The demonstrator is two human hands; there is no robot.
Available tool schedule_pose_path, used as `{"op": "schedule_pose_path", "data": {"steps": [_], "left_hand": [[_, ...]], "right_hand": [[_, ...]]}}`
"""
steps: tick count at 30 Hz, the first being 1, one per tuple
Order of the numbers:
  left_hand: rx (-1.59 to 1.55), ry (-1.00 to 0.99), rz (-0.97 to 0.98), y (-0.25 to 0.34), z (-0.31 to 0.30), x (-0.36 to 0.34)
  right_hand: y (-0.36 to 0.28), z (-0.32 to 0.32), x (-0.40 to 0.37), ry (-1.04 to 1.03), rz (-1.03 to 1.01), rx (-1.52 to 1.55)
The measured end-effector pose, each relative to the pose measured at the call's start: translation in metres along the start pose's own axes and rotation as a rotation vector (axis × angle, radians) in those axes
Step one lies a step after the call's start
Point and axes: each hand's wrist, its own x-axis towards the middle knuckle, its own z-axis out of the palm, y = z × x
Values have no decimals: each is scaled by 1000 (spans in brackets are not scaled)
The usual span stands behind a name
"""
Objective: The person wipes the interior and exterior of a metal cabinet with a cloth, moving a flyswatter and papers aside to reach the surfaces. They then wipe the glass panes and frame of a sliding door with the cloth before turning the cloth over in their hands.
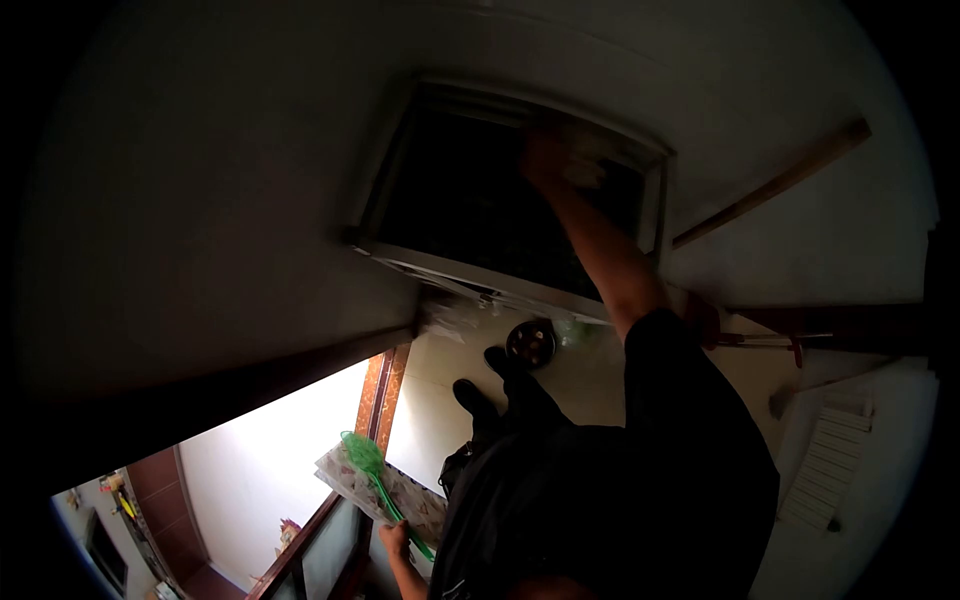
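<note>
In the lower left of the head view, my left hand [395,538] is closed on the handle of a green fly swatter [365,455]. A light patterned board or sheet [420,495] lies just behind the swatter. My right arm reaches up into a dark, framed opening [480,275] at the top centre. My right hand [548,155] is inside the frame, in deep shadow, near a pale shape [588,172]. Its fingers and anything in them cannot be made out.
A round dark basin [531,344] with small items sits on the floor near my shoes [473,400]. A wooden strip [775,185] is on the wall at right. A bright doorway with a dark frame is at lower left. A white slatted rack [828,460] stands at lower right.
</note>
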Motion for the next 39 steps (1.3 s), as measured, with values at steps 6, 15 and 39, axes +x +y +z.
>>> {"op": "schedule_pose_path", "data": {"steps": [6,15,39], "left_hand": [[20,-21,-102,-11,0,8],[62,-33,-185,-18,0,12],[123,79,-168,11,3,-10]], "right_hand": [[-25,-8,-5,235,-286,-103],[-38,4,3,289,-322,-16],[-118,107,78,-100,-459,401]]}}
